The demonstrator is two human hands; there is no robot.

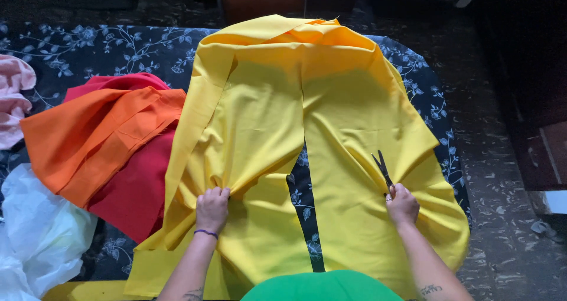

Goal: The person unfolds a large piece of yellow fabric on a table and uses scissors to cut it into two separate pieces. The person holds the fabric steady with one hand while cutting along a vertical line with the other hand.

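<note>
A large yellow cloth point(283, 112) lies spread over the table, split into two panels with a gap down the middle. My left hand point(211, 208) pinches a gathered fold of the left panel. My right hand point(402, 205) grips black scissors point(382, 168), whose blades are open and point away from me over the right panel. A purple band circles my left wrist.
Orange cloth point(88, 138) lies on red cloth point(133, 189) at the left. Pink cloth point(13, 97) and a white plastic bag point(38, 230) sit at the far left. The tablecloth point(106, 47) is dark with a floral print. A chair back point(260, 0) stands beyond the table.
</note>
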